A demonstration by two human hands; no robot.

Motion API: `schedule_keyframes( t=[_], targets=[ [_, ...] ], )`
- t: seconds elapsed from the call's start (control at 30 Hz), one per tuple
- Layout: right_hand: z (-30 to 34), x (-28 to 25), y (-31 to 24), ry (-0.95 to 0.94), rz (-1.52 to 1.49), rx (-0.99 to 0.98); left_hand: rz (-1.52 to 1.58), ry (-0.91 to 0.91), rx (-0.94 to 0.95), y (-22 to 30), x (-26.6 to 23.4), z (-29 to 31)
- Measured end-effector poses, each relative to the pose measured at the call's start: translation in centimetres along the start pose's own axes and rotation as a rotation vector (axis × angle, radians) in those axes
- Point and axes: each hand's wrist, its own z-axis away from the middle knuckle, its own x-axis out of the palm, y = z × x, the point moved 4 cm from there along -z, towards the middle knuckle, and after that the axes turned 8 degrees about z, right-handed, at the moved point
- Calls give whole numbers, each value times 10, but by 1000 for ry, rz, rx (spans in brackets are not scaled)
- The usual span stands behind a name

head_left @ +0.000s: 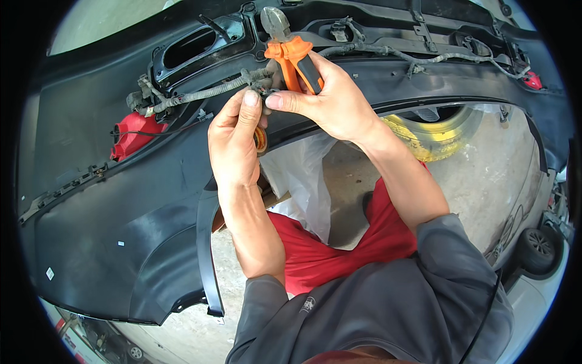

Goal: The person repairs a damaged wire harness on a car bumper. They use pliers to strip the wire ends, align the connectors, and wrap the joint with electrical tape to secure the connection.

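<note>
A grey, tape-wrapped wiring harness (206, 95) runs along the back of a large black bumper cover (163, 200). My left hand (233, 148) pinches the harness near the middle, thumb and fingers closed. Under its palm an orange-brown ring, like a tape roll (260, 139), shows only in part. My right hand (342, 103) is wrapped around diagonal cutters (297, 54) with orange and black handles, their metal jaws pointing up and away. Its thumb reaches the same spot on the harness, close to my left thumb. What lies between the fingertips is mostly hidden.
A red lamp-like part (136, 134) sits on the cover at left, and a smaller red part (532, 80) at far right. Below the cover's opening are clear plastic sheeting (303, 182) and a yellow-marked tyre (439, 139). A white vehicle (539, 297) stands at lower right.
</note>
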Motion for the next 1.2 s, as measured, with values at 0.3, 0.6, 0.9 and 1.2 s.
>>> schedule_keyframes(
  t=[0.3, 0.6, 0.9, 1.2],
  targets=[
    [0, -3, 11, -70, -175, 163, -290, 5, 237, 2, 15, 7],
    [3, -5, 9, 105, 194, -67, -384, 19, 200, 3, 13, 3],
    [1, -8, 2, -62, 183, 28, -590, 36, 288, 18, 17, 8],
    [-3, -2, 12, -114, -41, 86, -680, 24, 238, 28, 21, 13]
  ],
)
